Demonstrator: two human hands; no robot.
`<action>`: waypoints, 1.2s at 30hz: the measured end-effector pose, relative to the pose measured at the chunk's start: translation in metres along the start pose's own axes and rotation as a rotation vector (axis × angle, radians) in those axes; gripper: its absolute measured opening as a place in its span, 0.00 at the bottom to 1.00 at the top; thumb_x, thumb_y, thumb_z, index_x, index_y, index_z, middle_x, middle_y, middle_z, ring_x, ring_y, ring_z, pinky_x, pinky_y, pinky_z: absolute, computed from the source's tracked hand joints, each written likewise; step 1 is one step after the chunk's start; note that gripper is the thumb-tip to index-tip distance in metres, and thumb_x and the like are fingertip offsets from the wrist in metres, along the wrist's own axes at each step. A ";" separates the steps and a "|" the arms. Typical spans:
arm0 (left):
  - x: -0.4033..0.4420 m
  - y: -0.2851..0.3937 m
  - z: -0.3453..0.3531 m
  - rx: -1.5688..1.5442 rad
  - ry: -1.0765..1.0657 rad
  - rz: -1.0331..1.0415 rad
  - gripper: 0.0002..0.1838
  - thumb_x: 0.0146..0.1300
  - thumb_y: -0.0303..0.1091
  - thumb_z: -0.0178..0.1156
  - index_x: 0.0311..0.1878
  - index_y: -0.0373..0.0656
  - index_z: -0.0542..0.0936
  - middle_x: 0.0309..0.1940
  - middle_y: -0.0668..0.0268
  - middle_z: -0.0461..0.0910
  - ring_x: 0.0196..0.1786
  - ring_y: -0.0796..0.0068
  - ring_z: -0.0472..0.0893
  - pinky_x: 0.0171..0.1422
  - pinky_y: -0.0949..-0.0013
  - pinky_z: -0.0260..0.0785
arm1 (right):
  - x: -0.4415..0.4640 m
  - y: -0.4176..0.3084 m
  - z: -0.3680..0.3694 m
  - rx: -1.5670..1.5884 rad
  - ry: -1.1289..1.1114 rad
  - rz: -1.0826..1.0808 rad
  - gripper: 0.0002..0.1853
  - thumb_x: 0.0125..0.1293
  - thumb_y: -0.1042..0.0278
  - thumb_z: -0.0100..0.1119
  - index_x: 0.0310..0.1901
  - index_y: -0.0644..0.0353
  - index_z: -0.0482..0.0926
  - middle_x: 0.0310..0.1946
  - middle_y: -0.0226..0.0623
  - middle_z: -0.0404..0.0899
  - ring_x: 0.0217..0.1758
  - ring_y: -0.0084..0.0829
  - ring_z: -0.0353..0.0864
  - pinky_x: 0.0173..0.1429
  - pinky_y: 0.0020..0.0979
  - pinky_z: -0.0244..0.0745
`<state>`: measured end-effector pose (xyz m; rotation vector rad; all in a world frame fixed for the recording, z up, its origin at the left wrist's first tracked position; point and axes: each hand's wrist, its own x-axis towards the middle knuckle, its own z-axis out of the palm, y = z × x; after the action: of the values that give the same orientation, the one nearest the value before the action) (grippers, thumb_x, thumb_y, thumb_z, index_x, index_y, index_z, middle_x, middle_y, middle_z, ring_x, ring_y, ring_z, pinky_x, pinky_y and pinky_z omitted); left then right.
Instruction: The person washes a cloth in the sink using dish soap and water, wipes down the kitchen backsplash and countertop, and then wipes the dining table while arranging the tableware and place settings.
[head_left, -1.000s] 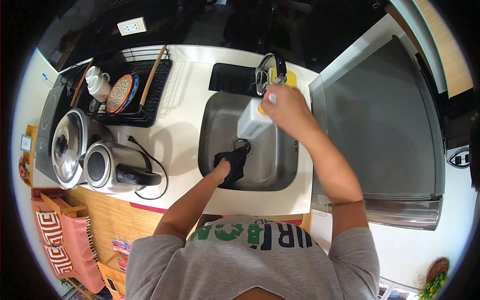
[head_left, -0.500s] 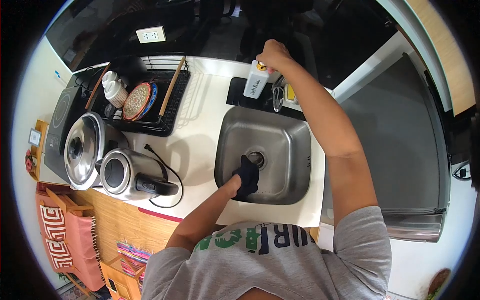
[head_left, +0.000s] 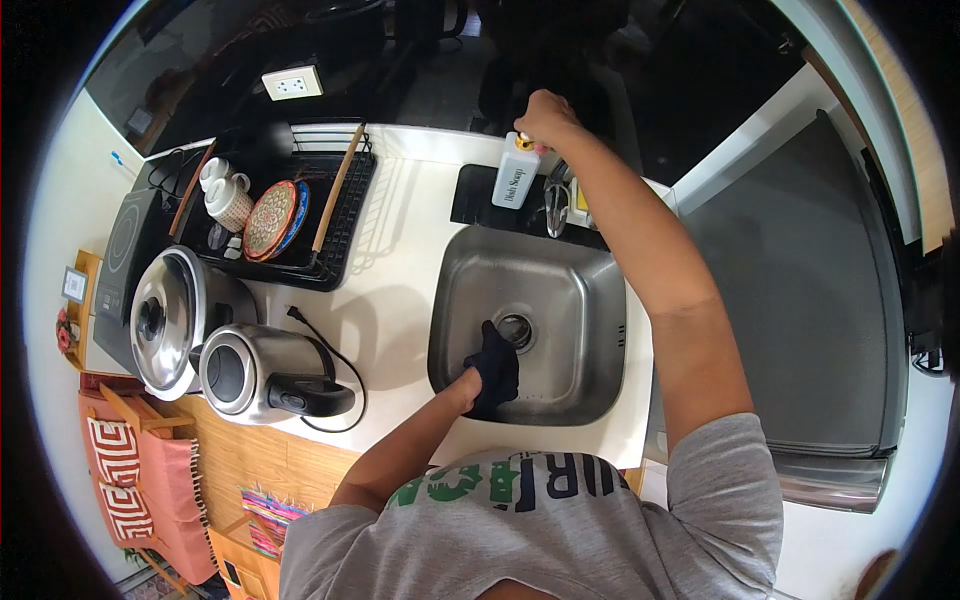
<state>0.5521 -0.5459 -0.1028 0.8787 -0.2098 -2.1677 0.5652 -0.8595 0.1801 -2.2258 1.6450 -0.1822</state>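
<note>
Cloth (head_left: 496,372) in left hand (head_left: 467,387), right hand (head_left: 547,116) gripping bottle (head_left: 515,178)

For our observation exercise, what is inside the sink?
The sink holds the drain and a dark cloth, held by the left hand. What lies beneath the cloth cannot be seen.

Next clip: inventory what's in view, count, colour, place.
Sink: 1, silver, in counter
Bottle: 1, white, behind sink
Cloth: 1, navy, in sink
Faucet: 1, silver, behind sink
Mat: 1, black, behind sink
Rack: 1, black, left of sink
Plates: 2, orange and blue, in rack
Mugs: 2, white, in rack
Kettle: 1, silver, left of sink
Pot: 1, silver, beside kettle
Hob: 1, black, far left
Outlet: 1, white, on wall
Panel: 1, grey, at right
Throw: 1, pink, lower left
Left hand: 1, in sink, at cloth
Right hand: 1, at bottle's top
</note>
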 end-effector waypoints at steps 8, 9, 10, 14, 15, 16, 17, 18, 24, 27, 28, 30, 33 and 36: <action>0.000 -0.002 0.001 -0.024 0.041 -0.026 0.24 0.66 0.61 0.49 0.46 0.50 0.76 0.35 0.70 0.77 0.35 0.75 0.79 0.41 0.70 0.74 | -0.002 -0.004 0.000 -0.028 -0.013 0.011 0.11 0.59 0.65 0.65 0.37 0.66 0.82 0.32 0.44 0.83 0.23 0.31 0.83 0.31 0.28 0.79; 0.000 -0.002 0.000 -0.029 0.015 -0.022 0.24 0.66 0.61 0.49 0.46 0.50 0.76 0.36 0.69 0.78 0.36 0.75 0.79 0.42 0.70 0.74 | -0.002 -0.004 0.000 -0.027 -0.014 0.013 0.11 0.59 0.65 0.65 0.37 0.66 0.82 0.32 0.44 0.83 0.23 0.31 0.83 0.31 0.28 0.79; 0.000 -0.002 0.001 -0.028 0.015 -0.025 0.24 0.66 0.61 0.49 0.46 0.50 0.76 0.36 0.69 0.78 0.36 0.75 0.79 0.42 0.70 0.74 | -0.001 -0.003 -0.001 -0.021 -0.037 0.012 0.11 0.59 0.65 0.65 0.37 0.66 0.82 0.31 0.44 0.83 0.23 0.30 0.83 0.32 0.28 0.79; 0.001 -0.008 -0.002 0.020 0.127 -0.007 0.25 0.65 0.62 0.50 0.48 0.49 0.76 0.37 0.68 0.78 0.37 0.74 0.80 0.44 0.69 0.75 | -0.003 0.000 -0.001 0.026 -0.050 0.020 0.13 0.58 0.64 0.65 0.39 0.66 0.82 0.31 0.44 0.83 0.23 0.30 0.84 0.33 0.29 0.79; 0.002 -0.009 -0.003 -0.005 0.118 -0.006 0.26 0.65 0.62 0.50 0.48 0.48 0.76 0.37 0.68 0.78 0.37 0.74 0.80 0.43 0.69 0.75 | -0.002 0.000 -0.001 0.027 -0.049 0.022 0.13 0.58 0.64 0.65 0.39 0.66 0.82 0.31 0.44 0.83 0.23 0.30 0.84 0.33 0.29 0.79; 0.003 -0.009 -0.004 -0.003 0.118 -0.008 0.26 0.65 0.62 0.50 0.48 0.48 0.76 0.37 0.68 0.78 0.37 0.74 0.80 0.43 0.69 0.75 | -0.001 0.000 -0.001 0.009 -0.059 0.019 0.14 0.58 0.63 0.65 0.40 0.65 0.82 0.33 0.44 0.83 0.24 0.29 0.84 0.32 0.28 0.79; 0.002 -0.008 -0.003 0.025 0.146 -0.022 0.26 0.65 0.62 0.50 0.48 0.48 0.76 0.37 0.67 0.78 0.37 0.73 0.80 0.43 0.69 0.75 | -0.002 0.000 0.000 -0.009 -0.070 0.017 0.15 0.59 0.61 0.65 0.41 0.65 0.82 0.35 0.45 0.83 0.24 0.29 0.84 0.32 0.28 0.79; 0.002 -0.007 -0.002 0.054 0.173 -0.035 0.26 0.65 0.62 0.50 0.48 0.48 0.76 0.36 0.67 0.78 0.37 0.73 0.80 0.43 0.69 0.75 | -0.002 0.000 0.000 -0.008 -0.071 0.019 0.15 0.59 0.61 0.65 0.41 0.65 0.82 0.35 0.45 0.83 0.24 0.29 0.84 0.32 0.28 0.79; 0.018 -0.019 -0.020 0.002 0.147 -0.019 0.23 0.65 0.60 0.51 0.46 0.51 0.77 0.34 0.70 0.78 0.35 0.76 0.79 0.42 0.71 0.74 | -0.010 0.003 -0.005 -0.102 0.115 -0.119 0.21 0.58 0.54 0.65 0.44 0.65 0.81 0.42 0.48 0.82 0.45 0.42 0.83 0.50 0.40 0.78; 0.007 -0.009 -0.007 -0.007 0.108 -0.015 0.21 0.66 0.59 0.51 0.44 0.53 0.77 0.34 0.72 0.78 0.35 0.77 0.79 0.42 0.72 0.74 | -0.059 0.002 -0.030 0.030 0.509 -0.458 0.15 0.59 0.57 0.64 0.37 0.63 0.81 0.36 0.46 0.83 0.40 0.43 0.84 0.46 0.40 0.78; 0.005 -0.005 -0.005 -0.019 0.087 -0.009 0.21 0.66 0.60 0.51 0.44 0.52 0.77 0.34 0.72 0.78 0.35 0.78 0.79 0.42 0.72 0.74 | -0.089 0.000 -0.035 0.232 0.484 -0.529 0.13 0.59 0.58 0.64 0.34 0.62 0.80 0.33 0.44 0.82 0.36 0.41 0.83 0.41 0.40 0.77; 0.005 -0.005 -0.005 -0.060 0.021 0.002 0.21 0.66 0.60 0.51 0.44 0.52 0.76 0.34 0.72 0.77 0.35 0.78 0.79 0.41 0.72 0.74 | -0.149 0.008 -0.013 0.519 0.447 -0.622 0.12 0.59 0.60 0.64 0.29 0.60 0.78 0.26 0.40 0.80 0.26 0.39 0.80 0.32 0.39 0.73; 0.006 -0.004 -0.010 -0.146 -0.098 0.025 0.22 0.65 0.60 0.51 0.45 0.51 0.76 0.34 0.72 0.77 0.36 0.79 0.78 0.41 0.72 0.74 | -0.178 0.050 0.077 0.372 0.366 -0.703 0.12 0.58 0.58 0.65 0.27 0.58 0.78 0.27 0.37 0.78 0.31 0.37 0.80 0.34 0.39 0.72; 0.002 -0.007 0.000 -0.024 0.079 0.047 0.23 0.65 0.62 0.51 0.44 0.51 0.76 0.35 0.73 0.76 0.35 0.80 0.77 0.40 0.74 0.73 | -0.124 0.103 0.128 -0.026 0.511 -0.418 0.13 0.55 0.56 0.67 0.30 0.57 0.80 0.36 0.38 0.78 0.43 0.41 0.79 0.46 0.42 0.71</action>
<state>0.5476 -0.5424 -0.1066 0.9354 -0.1635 -2.0833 0.4743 -0.7417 0.0377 -2.6705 1.3680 -0.9069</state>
